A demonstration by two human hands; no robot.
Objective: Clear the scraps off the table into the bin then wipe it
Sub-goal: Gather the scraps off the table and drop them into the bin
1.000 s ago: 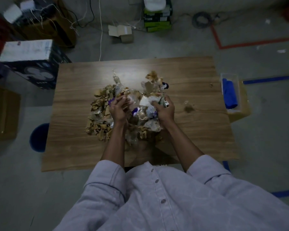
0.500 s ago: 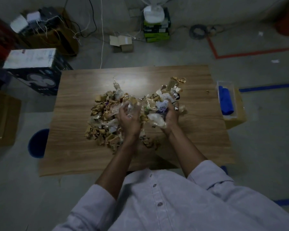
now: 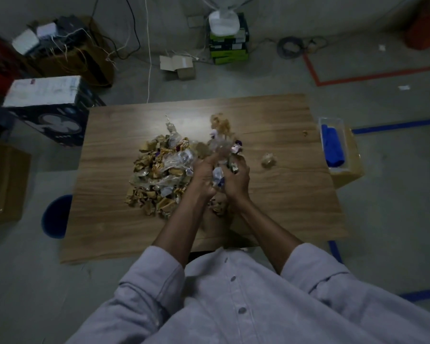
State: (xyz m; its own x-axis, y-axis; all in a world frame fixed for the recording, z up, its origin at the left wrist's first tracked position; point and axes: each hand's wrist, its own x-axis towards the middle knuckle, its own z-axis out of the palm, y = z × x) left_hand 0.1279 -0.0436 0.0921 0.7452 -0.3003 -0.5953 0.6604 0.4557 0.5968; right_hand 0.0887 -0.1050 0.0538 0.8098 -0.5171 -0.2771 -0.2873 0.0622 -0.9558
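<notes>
A heap of scraps (image 3: 159,175), brown paper bits and clear plastic wrappers, covers the middle of the wooden table (image 3: 296,194). My left hand (image 3: 204,177) and my right hand (image 3: 237,178) are pressed close together at the heap's right side, fingers curled round a bunch of wrappers (image 3: 219,176) between them. More wrappers stick up blurred above my fingers. One loose scrap (image 3: 268,160) lies alone to the right. A blue bin (image 3: 56,217) stands on the floor by the table's left edge. A blue cloth (image 3: 333,145) lies in a clear tray (image 3: 343,125) at the right.
A black fan box (image 3: 47,108) stands off the table's far left corner, and a cardboard box (image 3: 3,180) sits further left. Cables, small boxes and a white fan base (image 3: 224,21) crowd the floor beyond the table. Blue and red tape lines mark the floor.
My two hands have come together at the right of the heap, bunching wrappers between them. A small scrap now lies alone to the right. The view has shifted slightly.
</notes>
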